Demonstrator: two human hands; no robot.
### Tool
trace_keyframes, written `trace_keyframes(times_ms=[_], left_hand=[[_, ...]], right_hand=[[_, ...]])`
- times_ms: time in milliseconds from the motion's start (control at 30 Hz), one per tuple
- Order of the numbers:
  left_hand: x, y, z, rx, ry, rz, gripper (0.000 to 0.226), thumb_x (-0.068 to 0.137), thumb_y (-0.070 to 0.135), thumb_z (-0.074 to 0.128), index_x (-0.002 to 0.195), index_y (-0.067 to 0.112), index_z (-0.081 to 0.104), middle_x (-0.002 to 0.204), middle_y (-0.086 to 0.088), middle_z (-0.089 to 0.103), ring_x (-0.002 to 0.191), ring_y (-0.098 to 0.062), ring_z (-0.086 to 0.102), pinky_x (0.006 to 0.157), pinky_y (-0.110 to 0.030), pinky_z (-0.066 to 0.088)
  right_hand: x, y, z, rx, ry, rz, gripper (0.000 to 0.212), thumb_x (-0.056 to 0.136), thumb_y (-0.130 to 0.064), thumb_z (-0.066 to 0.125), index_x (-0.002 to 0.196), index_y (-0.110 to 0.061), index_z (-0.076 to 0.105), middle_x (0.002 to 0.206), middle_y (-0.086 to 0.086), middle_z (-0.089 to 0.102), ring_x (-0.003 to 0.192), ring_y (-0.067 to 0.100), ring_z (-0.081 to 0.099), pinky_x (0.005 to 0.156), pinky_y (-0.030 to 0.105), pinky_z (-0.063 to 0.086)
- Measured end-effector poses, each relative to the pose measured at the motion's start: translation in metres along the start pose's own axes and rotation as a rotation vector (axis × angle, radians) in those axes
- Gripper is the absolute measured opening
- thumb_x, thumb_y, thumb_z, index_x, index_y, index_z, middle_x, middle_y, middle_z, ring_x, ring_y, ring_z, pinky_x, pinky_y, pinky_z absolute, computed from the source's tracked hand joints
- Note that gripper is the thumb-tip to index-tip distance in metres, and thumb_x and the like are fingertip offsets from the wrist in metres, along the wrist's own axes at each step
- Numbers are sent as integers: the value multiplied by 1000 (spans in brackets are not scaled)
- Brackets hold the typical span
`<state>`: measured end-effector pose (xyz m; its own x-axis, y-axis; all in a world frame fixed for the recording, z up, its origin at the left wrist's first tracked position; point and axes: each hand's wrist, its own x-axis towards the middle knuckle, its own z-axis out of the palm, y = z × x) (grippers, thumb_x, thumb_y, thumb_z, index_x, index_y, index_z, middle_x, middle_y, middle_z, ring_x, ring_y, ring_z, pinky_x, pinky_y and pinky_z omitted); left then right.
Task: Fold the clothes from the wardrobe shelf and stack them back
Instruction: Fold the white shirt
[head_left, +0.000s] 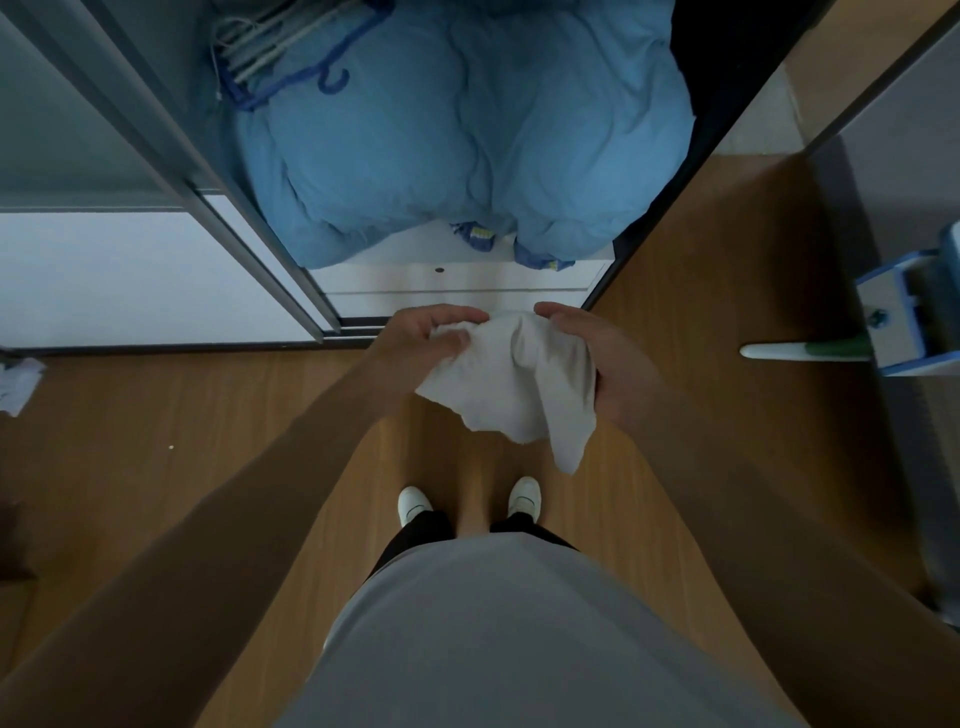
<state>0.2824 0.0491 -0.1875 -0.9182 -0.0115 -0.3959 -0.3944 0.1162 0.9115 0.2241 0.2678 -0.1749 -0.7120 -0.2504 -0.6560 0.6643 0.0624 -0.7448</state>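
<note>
Standing before the open wardrobe, the person is holding a crumpled white cloth in the air above the floor. The left hand and right hand are both clamping its bunched top edge, probably to shake it flat for folding. A blue quilt is filling the shelf.

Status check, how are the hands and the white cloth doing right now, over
Left hand and right hand both have a grip on the white cloth. Cloth bunched, not yet folded. Blue quilt fills the wardrobe.
</note>
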Motion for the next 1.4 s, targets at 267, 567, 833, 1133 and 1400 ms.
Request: trace_keyframes(times_ms=[267,567,833,1133,1400], left_hand=[[7,16,-4,-329,74,-163,28,93,0,59,95,21,78,98,-4,77,96,-18,71,81,-29,59],[6,27,-12,-356,24,-282,23,94,2,59,104,13,76,112,-10,74,106,-26,69,88,-37,58],[8,33,-32,-115,87,-304,22,91,3,64,89,20,78,96,-2,76,87,-14,71,65,-20,57],[12,32,-50,-30,207,-323,16,87,10,69,82,23,77,95,-2,73,86,-15,68,63,-22,55],[8,28,-62,95,228,68,29,82,42,77,110,40,69,109,30,66,101,6,60,82,-14,45]], right_hand=[[-21,18,3,-168,-191,-288,56,88,-11,72,135,-36,56,137,-3,52,124,22,55,100,45,53],[-3,12,24,-829,97,-513,46,89,-2,60,134,-12,56,118,3,61,108,18,58,80,13,43],[7,-12,8,-1004,45,-574,18,88,-1,55,88,2,73,85,9,55,80,8,48,69,24,34],[10,-28,5,-866,-121,-407,25,89,4,59,101,-9,75,125,0,58,112,-4,49,96,5,34],[10,-36,14,-490,-89,-69,30,88,7,53,66,-13,57,72,2,52,65,9,47,53,19,35]])
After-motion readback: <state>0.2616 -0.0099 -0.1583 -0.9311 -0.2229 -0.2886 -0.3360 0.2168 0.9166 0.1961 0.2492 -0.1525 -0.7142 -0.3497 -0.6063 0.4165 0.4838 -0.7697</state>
